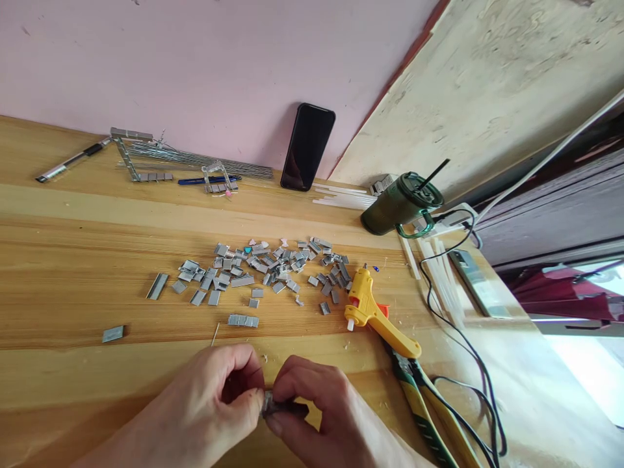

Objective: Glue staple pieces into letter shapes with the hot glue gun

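Near the front edge of the view, my left hand [234, 393] and my right hand [312, 403] meet, fingertips pinched. Between them is a small grey metal staple strip [269, 404], largely covered by the fingers. A dark piece shows under the right fingers; I cannot make out whether it belongs to the same strip. Just beyond the hands lies a short row of joined staple strips [243, 321], with a thin pin [215, 334] beside it. Farther back spreads a loose pile of broken staple pieces [280, 263].
A yellow glue gun [377, 312] lies right of the pile, above green-handled pliers [419, 396]. Its cable runs along the right side. A green tumbler [400, 205], a leaning phone [308, 146], glue sticks [441, 279], metal rods [195, 159] and a pen [73, 160] line the back and right.
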The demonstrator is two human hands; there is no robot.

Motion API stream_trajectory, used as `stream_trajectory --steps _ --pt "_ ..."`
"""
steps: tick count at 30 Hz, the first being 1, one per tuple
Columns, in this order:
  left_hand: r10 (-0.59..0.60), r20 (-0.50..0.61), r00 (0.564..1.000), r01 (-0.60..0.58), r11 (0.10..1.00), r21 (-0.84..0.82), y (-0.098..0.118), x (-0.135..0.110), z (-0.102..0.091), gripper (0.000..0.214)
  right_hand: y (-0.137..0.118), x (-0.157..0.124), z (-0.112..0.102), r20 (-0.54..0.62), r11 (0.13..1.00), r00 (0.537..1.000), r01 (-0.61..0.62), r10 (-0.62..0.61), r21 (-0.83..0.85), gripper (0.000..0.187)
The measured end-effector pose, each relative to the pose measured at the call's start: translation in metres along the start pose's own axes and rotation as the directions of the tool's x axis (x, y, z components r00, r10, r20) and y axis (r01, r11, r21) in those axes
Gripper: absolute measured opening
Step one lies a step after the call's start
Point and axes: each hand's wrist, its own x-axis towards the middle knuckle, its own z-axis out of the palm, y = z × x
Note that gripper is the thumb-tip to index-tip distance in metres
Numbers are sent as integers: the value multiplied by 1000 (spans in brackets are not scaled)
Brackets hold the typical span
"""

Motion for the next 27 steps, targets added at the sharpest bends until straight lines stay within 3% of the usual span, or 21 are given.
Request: stream_trajectory --steps 2,9,17,21,27 --pt "18 -16 1000 -17 999 45 1 -3 1 18 -1 0 0 22 997 999 31 -29 -66 13" --pt "71 126 989 -89 986 141 -3 0 3 17 4 -2 5 50 979 997 59 -51 -193 14" --pt "40 104 994 -69 953 294 -3 -1 0 32 6 -2 7 27 964 990 142 -139 -223 11" --pt "36 124 992 -61 978 200 -11 1 -1 37 2 -2 5 22 965 988 152 -151 -215 14" --pt "-15 207 978 56 980 -190 -14 5 0 42 3 0 6 -45 948 966 242 -256 -207 14"
